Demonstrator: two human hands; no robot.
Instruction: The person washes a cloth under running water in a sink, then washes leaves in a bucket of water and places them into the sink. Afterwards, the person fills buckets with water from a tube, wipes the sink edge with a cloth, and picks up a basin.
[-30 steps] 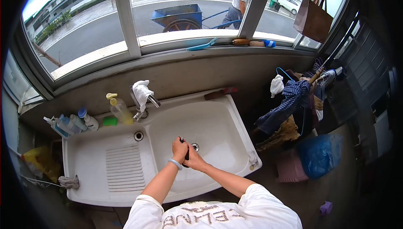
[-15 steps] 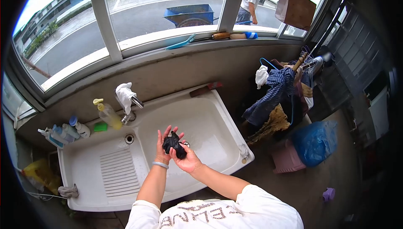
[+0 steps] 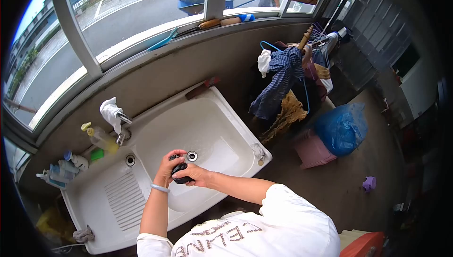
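A bunched black cloth (image 3: 180,178) is squeezed between my two hands over the near side of the sink basin. My left hand (image 3: 166,166), with a pale bangle on its wrist, wraps the cloth from the left. From the right, my right hand (image 3: 200,176) grips it, fingers curled around it. Part of the cloth is hidden by the fingers. Just beyond the hands lies the basin's drain (image 3: 191,156).
The white sink (image 3: 226,115) has a ribbed washboard (image 3: 126,200) on its left. A cloth-wrapped faucet (image 3: 113,115), a yellow soap bottle (image 3: 101,138) and several other bottles line the back. Hanging clothes (image 3: 281,75) and a blue bag (image 3: 340,129) are to the right.
My hands have gone from cupped open under the black cloth to closed around it, pressing it smaller. The camera view has turned right, and the surroundings appear shifted left.
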